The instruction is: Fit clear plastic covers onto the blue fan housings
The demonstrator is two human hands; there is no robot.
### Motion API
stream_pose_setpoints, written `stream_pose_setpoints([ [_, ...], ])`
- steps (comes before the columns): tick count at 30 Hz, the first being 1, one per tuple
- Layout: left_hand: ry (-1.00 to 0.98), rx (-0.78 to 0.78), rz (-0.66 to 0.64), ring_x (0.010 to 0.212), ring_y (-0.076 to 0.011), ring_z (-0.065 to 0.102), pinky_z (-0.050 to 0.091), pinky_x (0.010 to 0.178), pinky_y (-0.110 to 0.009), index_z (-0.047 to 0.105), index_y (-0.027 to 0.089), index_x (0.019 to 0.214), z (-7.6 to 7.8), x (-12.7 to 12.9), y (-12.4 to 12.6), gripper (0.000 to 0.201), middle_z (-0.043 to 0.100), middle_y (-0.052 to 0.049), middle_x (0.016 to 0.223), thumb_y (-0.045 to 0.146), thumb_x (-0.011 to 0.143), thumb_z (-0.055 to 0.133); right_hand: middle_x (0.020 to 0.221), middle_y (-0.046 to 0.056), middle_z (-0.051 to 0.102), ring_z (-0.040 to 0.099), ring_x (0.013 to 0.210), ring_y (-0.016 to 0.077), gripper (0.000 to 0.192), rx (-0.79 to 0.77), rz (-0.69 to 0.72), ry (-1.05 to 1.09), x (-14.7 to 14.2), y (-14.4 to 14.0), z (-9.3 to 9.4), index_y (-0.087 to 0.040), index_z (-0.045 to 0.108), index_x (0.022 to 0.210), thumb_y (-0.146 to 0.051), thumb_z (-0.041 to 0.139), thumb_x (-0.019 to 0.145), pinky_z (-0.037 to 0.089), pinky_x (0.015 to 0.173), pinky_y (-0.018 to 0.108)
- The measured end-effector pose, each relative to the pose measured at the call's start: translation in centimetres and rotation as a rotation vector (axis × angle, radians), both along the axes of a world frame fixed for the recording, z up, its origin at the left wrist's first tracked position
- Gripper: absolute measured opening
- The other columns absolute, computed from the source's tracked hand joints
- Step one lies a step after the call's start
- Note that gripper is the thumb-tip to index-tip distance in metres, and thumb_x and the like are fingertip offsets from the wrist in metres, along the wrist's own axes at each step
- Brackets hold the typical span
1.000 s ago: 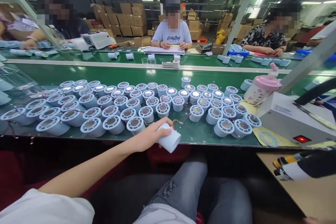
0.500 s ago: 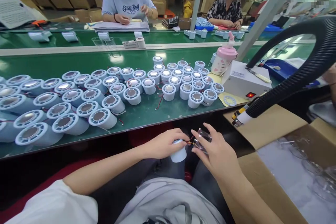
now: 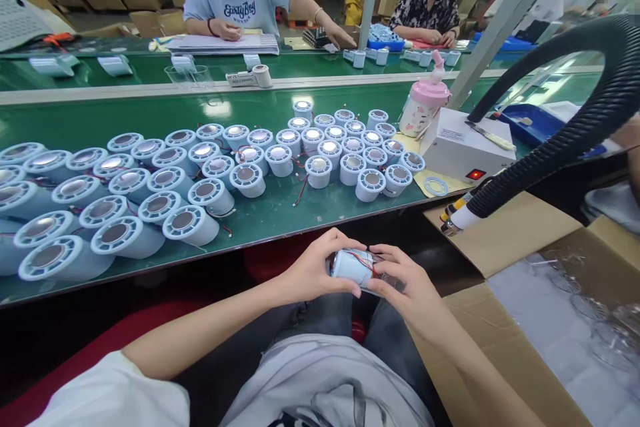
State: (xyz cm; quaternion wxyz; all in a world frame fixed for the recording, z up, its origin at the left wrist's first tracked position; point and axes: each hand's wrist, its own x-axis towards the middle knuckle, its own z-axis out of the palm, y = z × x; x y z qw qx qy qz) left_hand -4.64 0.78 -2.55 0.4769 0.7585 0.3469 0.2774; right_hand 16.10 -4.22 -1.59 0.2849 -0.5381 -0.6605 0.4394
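Above my lap, my left hand (image 3: 327, 267) is wrapped round a light-blue cylindrical housing (image 3: 351, 267) with thin red and dark wires lying across its side. From the right, my right hand (image 3: 400, 277) closes round a clear plastic part (image 3: 387, 278), mostly hidden by my fingers, at the housing's right end. The two pieces meet or overlap between my hands; how far one sits in the other I cannot tell. On the green bench (image 3: 270, 220) in front of me stand many similar blue housings (image 3: 191, 225) with round metallic discs on top and loose wires.
At the right are a white box (image 3: 467, 147) with a red switch, a black corrugated hose (image 3: 545, 153) and a pink-lidded bottle (image 3: 425, 103). An open carton (image 3: 480, 340) holds clear parts. Two co-workers sit across the bench, one wearing a blue shirt (image 3: 245, 3).
My hands have come together, bringing the blue housing and the clear part, which were apart, into contact. The housing now lies sideways. Across the bench, the blue-shirted co-worker's arm has stretched out sideways.
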Motion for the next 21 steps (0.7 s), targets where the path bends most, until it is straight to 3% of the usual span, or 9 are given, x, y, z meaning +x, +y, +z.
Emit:
stream_pose_setpoints([
  [4, -0.015, 0.091, -0.074, 0.097, -0.0216, 0.056, 0.048, 0.088, -0.038, 0.065, 0.022, 0.111, -0.5, -0.3, 0.7, 0.063, 0.052, -0.007, 0.103, 0.045, 0.056, 0.083, 0.116, 0.010, 0.052, 0.054, 0.110, 0.0248, 0.021, -0.051, -0.032, 0.102, 0.1, -0.4, 0.1, -0.019, 0.066, 0.073, -0.033, 0.056, 0.085, 0.048, 0.084, 0.034],
  [7, -0.018, 0.130, -0.183, 0.114, -0.0284, 0.051, 0.042, 0.098, -0.044, 0.065, 0.023, 0.115, -1.0, -0.4, 1.3, 0.068, 0.051, -0.013, 0.122, 0.046, 0.053, 0.084, 0.107, 0.009, 0.052, 0.056, 0.101, 0.0239, 0.022, -0.099, -0.113, 0.214, 0.4, -0.5, 0.2, -0.018, 0.064, 0.067, -0.033, 0.058, 0.082, 0.051, 0.076, 0.032],
  [10, -0.065, -0.018, -0.269, 0.118, -0.0291, 0.052, 0.044, 0.099, -0.042, 0.059, 0.023, 0.123, -1.3, -0.3, 1.2, 0.073, 0.054, -0.014, 0.128, 0.041, 0.057, 0.084, 0.105, 0.007, 0.053, 0.058, 0.096, 0.0228, 0.021, -0.204, -0.203, 0.368, 0.7, -0.1, 0.2, -0.018, 0.065, 0.064, -0.035, 0.065, 0.077, 0.053, 0.068, 0.029],
  [14, -0.149, -0.289, -0.214, 0.107, -0.0240, 0.060, 0.051, 0.088, -0.035, 0.054, 0.020, 0.126, -1.1, 0.3, 0.1, 0.069, 0.058, -0.012, 0.124, 0.030, 0.064, 0.081, 0.109, 0.007, 0.061, 0.062, 0.098, 0.0242, 0.021, -0.321, -0.254, 0.570, 1.3, 0.0, -0.2, -0.020, 0.069, 0.066, -0.038, 0.071, 0.075, 0.057, 0.071, 0.031],
  [17, -0.216, -0.432, -0.132, 0.104, -0.0211, 0.061, 0.051, 0.088, -0.035, 0.051, 0.018, 0.128, -0.7, 0.5, -0.7, 0.066, 0.058, -0.012, 0.124, 0.026, 0.068, 0.078, 0.124, 0.008, 0.061, 0.058, 0.112, 0.0284, 0.016, -0.193, -0.125, 0.506, 1.6, -0.4, -0.4, -0.024, 0.074, 0.086, -0.032, 0.075, 0.072, 0.055, 0.084, 0.038],
  [21, -0.281, -0.593, -0.103, 0.094, -0.0189, 0.062, 0.055, 0.074, -0.031, 0.045, 0.021, 0.132, -0.1, 0.5, -1.3, 0.067, 0.056, -0.012, 0.124, 0.029, 0.073, 0.075, 0.134, 0.006, 0.056, 0.050, 0.125, 0.0280, 0.048, 0.159, -0.007, 0.157, 1.7, -1.4, -0.4, -0.030, 0.067, 0.112, -0.014, 0.076, 0.068, 0.042, 0.105, 0.045],
])
